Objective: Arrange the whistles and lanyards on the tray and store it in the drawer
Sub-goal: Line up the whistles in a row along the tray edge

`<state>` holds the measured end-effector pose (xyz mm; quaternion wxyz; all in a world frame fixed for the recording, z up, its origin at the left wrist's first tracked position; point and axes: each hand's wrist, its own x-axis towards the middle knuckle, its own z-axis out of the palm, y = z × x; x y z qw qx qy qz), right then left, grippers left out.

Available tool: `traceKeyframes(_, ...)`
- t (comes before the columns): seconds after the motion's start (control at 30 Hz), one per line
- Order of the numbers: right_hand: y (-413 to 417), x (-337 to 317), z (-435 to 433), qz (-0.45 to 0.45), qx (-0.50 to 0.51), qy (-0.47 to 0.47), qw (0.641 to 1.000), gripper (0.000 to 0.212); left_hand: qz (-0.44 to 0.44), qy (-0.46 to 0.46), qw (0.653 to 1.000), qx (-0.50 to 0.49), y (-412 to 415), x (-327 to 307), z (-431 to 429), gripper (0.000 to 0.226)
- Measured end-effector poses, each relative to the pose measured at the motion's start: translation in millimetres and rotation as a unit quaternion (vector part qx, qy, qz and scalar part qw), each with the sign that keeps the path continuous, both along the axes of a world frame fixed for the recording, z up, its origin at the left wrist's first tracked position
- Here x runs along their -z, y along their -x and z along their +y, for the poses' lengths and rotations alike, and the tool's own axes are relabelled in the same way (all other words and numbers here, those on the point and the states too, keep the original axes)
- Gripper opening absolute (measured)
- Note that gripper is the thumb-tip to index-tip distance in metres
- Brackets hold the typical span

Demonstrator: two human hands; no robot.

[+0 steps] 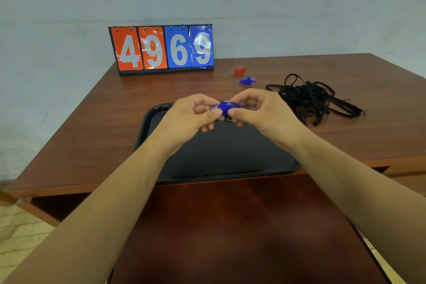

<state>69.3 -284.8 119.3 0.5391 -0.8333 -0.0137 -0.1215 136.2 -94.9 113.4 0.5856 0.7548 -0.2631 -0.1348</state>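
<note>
Both hands hold one blue whistle [227, 106] above the far part of the black tray [221, 157]. My left hand [193, 114] pinches its left end and my right hand [255, 110] pinches its right end; a small metal ring hangs below it. On the table beyond lie a second blue whistle [247, 80] and a red whistle [238, 70], each with a ring. A tangled heap of black lanyards [313, 99] lies to the right of the tray.
A flip scoreboard [161, 49] reading 4969 stands at the back of the brown wooden table [103, 122], against the wall. The tray sits at the table's front edge. A dark brown surface [230, 226] lies below the front edge, between my forearms.
</note>
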Motion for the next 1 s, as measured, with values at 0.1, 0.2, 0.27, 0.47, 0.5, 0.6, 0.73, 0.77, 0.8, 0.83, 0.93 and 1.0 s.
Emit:
traceKeyframes(0.1,1,2,-2,0.017,0.014,0.109,0.994,0.016,-0.107,-0.098,0.989,0.005,-6,-3,-2,0.017)
traceKeyframes(0.2,1,5,-3,0.026,0.013,0.174,0.984,0.014,-0.150,-0.160,0.975,0.031,-11,-5,-6,0.021)
traceKeyframes(0.27,-4,6,-8,0.039,0.024,0.196,0.980,0.013,-0.152,-0.172,0.973,0.036,-13,-1,-7,0.027)
traceKeyframes(0.47,-43,26,-39,0.104,0.192,0.189,0.957,0.016,-0.201,-0.272,0.938,0.069,-13,22,0,0.023)
traceKeyframes(0.5,-50,30,-42,0.119,0.200,0.196,0.953,0.018,-0.211,-0.290,0.930,0.083,-12,25,1,0.024)
traceKeyframes(0.6,-70,37,-46,0.150,0.222,0.215,0.939,0.027,-0.226,-0.312,0.916,0.112,-14,32,1,0.026)
traceKeyframes(0.73,-89,43,-44,0.165,0.246,0.253,0.921,0.028,-0.226,-0.320,0.910,0.136,-18,34,1,0.026)
traceKeyframes(0.77,-92,44,-43,0.169,0.252,0.262,0.916,0.027,-0.222,-0.320,0.911,0.137,-19,34,1,0.025)
traceKeyframes(0.8,-93,45,-42,0.172,0.256,0.269,0.912,0.026,-0.219,-0.319,0.912,0.137,-19,34,1,0.025)
traceKeyframes(0.83,-94,46,-40,0.176,0.257,0.273,0.910,0.026,-0.219,-0.316,0.913,0.136,-19,35,2,0.024)
traceKeyframes(0.93,-95,47,-33,0.182,0.252,0.284,0.907,0.027,-0.217,-0.301,0.920,0.128,-18,38,4,0.025)
traceKeyframes(1.0,-95,47,-28,0.182,0.243,0.288,0.908,0.028,-0.220,-0.295,0.922,0.122,-17,39,5,0.026)
